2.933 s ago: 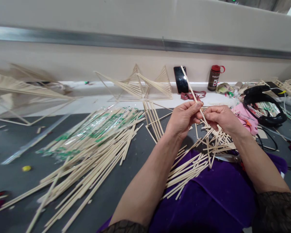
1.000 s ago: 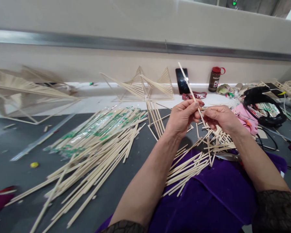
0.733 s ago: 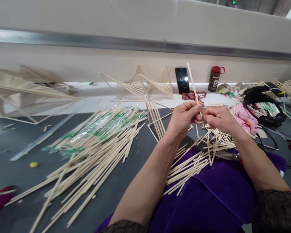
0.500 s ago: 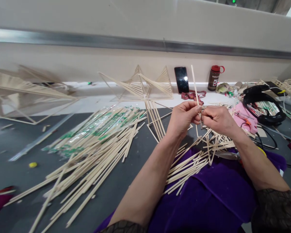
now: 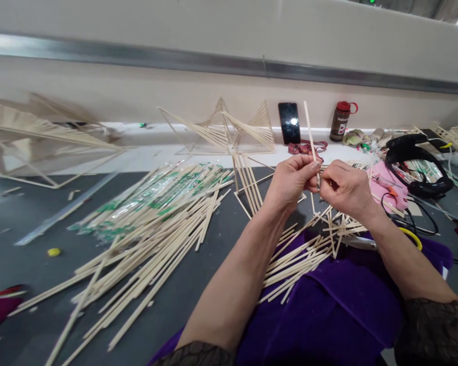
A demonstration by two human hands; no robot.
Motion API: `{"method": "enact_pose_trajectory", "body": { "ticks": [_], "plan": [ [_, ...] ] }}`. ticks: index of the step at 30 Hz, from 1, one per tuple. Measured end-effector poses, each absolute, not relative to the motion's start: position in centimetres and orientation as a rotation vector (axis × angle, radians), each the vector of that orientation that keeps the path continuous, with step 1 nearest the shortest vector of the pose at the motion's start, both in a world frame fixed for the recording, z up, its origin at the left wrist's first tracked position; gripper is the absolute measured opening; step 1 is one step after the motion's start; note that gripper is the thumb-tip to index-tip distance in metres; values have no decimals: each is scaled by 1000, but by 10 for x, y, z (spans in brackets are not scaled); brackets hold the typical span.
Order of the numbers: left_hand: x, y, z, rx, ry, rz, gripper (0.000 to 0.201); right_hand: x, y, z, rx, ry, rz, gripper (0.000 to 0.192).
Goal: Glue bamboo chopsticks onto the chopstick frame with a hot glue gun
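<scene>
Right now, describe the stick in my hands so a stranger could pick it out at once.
Start at the black phone leaning on the wall. Just right of it, a thin pale stick rises from where the left hand and right hand meet. It alone stands nearly upright; the other sticks lie flat on the table.

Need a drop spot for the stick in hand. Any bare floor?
Bare grey floor left of the big stick pile, around the yellow bit. A narrow strip runs between that pile and the left forearm. Right of the hands, sticks and cables crowd it.
</scene>
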State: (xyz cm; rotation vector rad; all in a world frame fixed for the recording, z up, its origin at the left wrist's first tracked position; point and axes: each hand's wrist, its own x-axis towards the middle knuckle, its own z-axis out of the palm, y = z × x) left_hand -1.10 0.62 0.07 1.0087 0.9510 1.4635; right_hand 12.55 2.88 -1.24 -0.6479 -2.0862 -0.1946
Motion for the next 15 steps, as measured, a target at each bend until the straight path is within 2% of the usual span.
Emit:
{"method": "enact_pose_trajectory", "body": {
  "ticks": [6,8,12,15],
  "plan": [
    [-8,3,2,981,973,1424,14,134,40,-7,-863,-1989,-86,18],
    [-5,2,2,966,978,1403,12,144,49,-2,-997,-1880,202,17],
    [-5,4,0,915,969,1429,7,159,63,2,-921,-1696,1160,23],
    [-7,7,-2,915,966,1445,6,157,64,-2,-788,-1651,1512,29]
  ]
}}
